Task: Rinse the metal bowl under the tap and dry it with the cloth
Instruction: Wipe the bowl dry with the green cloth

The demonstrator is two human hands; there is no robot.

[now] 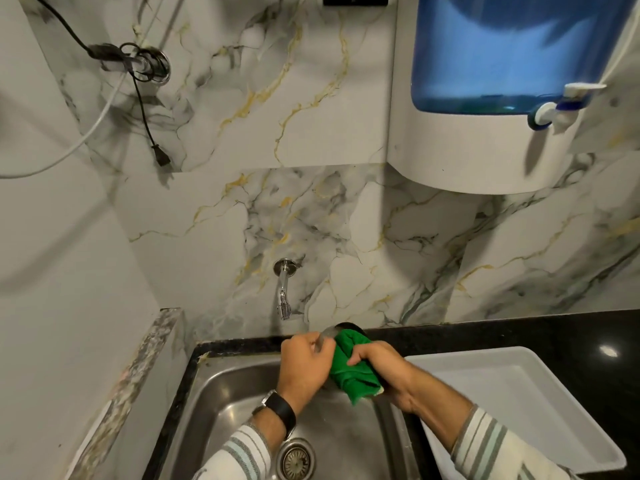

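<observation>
Above the steel sink (221, 393) I hold the metal bowl (329, 332) tilted on its side, and only its upper rim shows between my hands. My left hand (304, 365) grips the bowl's left edge. My right hand (377, 368) presses a green cloth (349, 372) into the bowl, and the cloth covers most of it. The chrome tap (284, 292) juts from the marble wall just above and left of the bowl. No water is seen running from it.
A white plastic tray (519, 393) lies on the black counter (519, 330) right of the sink. The sink drain (296, 460) is below my left wrist. A water purifier (502, 91) hangs on the wall at upper right. Cables dangle at upper left.
</observation>
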